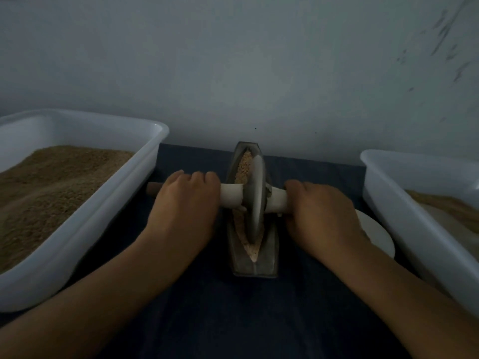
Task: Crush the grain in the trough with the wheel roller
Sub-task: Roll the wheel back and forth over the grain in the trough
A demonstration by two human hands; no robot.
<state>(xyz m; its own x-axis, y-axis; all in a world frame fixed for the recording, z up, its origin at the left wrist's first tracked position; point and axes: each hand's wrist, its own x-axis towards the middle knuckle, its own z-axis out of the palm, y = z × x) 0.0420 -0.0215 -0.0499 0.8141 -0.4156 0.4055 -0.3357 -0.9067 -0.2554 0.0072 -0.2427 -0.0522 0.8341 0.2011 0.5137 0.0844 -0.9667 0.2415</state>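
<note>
1. The left hand (pixel 185 200) is curled around the left half of the axle (pixel 231 197), and the right hand (pixel 320 212) is curled around the right half. Both hands clamp the axle of the wheel roller (pixel 255 200).
2. The wheel stands on its edge inside the narrow metal trough (pixel 269 252), which lies in the middle of the dark cloth (pixel 233 320), between the two hands.
3. The grain (pixel 245 164) lies on the far side of the wheel, and some also at the near tip. If the roll goes too far toward either end, the wheel can probably push grain over the rim onto the cloth.
4. If one hand presses harder than the other, the wheel may tilt and climb out of the groove; then the trough can tip sideways.
5. The trough does not seem fixed, so a strong push can slide it toward the wall (pixel 259 73).
6. A white tub with grain (pixel 145 161) is near on the left and another white tub (pixel 383 177) on the right; the wooden axle end is close to the left one and can knock it.
</note>
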